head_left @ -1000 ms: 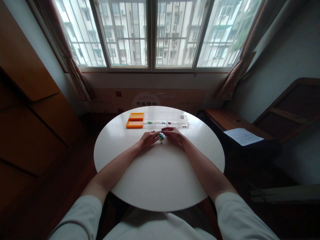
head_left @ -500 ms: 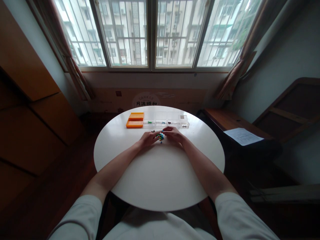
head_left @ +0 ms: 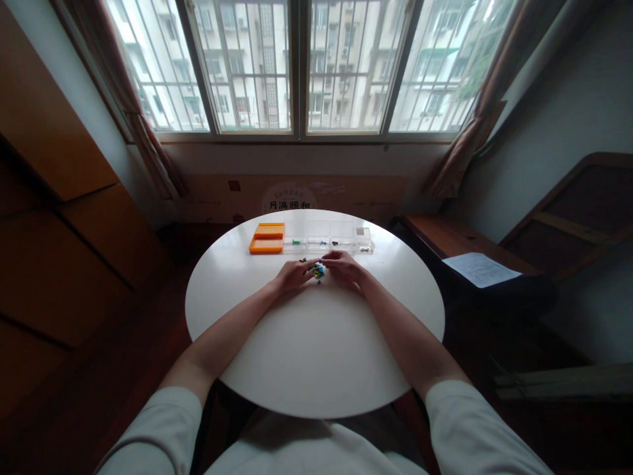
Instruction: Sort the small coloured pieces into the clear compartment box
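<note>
A small heap of colourful toy pieces (head_left: 318, 271), blue, green, yellow and dark, lies on the white round table (head_left: 316, 356). My left hand (head_left: 293, 273) reaches over the heap's left side, fingers stretched out and their tips close to the right hand's. From the other side, my right hand (head_left: 341, 263) pinches a tiny blue piece (head_left: 322, 258) just above the heap. Behind both hands stands a clear compartment box (head_left: 319, 229) with a few small pieces inside, green, blue, dark and grey. An orange tray (head_left: 266, 245) adjoins its left end.
A dark piece (head_left: 303, 259) lies just beyond my left hand. To the right, a sheet of paper (head_left: 481, 270) rests on a wooden bench (head_left: 445, 231). Barred windows (head_left: 299, 66) fill the wall ahead, and an orange-brown cabinet (head_left: 54, 218) stands at the left.
Both hands stay in nearly the same place over the heap. Only the view shifts very slightly.
</note>
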`<action>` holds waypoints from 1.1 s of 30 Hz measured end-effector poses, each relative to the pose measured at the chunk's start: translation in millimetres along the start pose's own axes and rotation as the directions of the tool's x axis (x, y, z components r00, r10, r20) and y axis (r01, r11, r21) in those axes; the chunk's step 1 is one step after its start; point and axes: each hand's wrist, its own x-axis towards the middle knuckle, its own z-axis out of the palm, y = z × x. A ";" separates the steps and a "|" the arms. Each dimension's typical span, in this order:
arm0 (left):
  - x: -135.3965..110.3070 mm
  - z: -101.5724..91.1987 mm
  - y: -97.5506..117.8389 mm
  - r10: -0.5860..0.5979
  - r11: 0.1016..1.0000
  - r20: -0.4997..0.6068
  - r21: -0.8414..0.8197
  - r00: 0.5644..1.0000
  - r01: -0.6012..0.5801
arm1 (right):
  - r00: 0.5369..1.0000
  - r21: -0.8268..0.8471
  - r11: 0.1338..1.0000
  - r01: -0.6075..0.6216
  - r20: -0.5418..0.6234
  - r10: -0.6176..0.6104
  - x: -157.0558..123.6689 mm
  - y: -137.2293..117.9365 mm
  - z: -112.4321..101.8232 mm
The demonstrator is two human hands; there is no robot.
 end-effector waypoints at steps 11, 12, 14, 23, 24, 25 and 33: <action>-0.5 -3.7 1.8 0.006 1.000 0.010 0.010 1.000 -0.006 | 1.000 -0.005 1.000 -0.001 0.018 0.001 1.3 1.4 -1.4; -0.5 -3.9 1.9 0.007 1.000 0.011 0.011 1.000 -0.007 | 1.000 0.001 1.000 -0.006 0.020 0.006 1.0 1.2 -1.4; -0.6 -4.0 2.0 0.007 1.000 0.012 0.010 1.000 -0.007 | 1.000 0.001 1.000 -0.018 0.025 0.018 0.1 0.3 -1.1; -1.2 -3.2 1.6 0.034 0.999 -0.018 0.006 0.999 -0.034 | 1.000 0.029 0.999 -0.016 0.017 0.015 0.6 1.1 -1.2; -1.2 -3.1 1.4 0.038 0.999 -0.020 0.005 0.999 -0.038 | 1.000 0.046 0.999 -0.016 0.009 0.016 1.2 1.8 -1.5; -1.2 -3.0 1.2 0.041 0.999 -0.023 0.002 0.999 -0.041 | 1.000 0.064 0.998 -0.014 0.004 0.014 1.8 2.3 -1.8; -1.1 -2.1 0.4 0.054 0.999 -0.023 0.001 0.998 -0.054 | 1.000 0.112 0.994 -0.013 -0.009 0.014 4.1 4.1 -2.4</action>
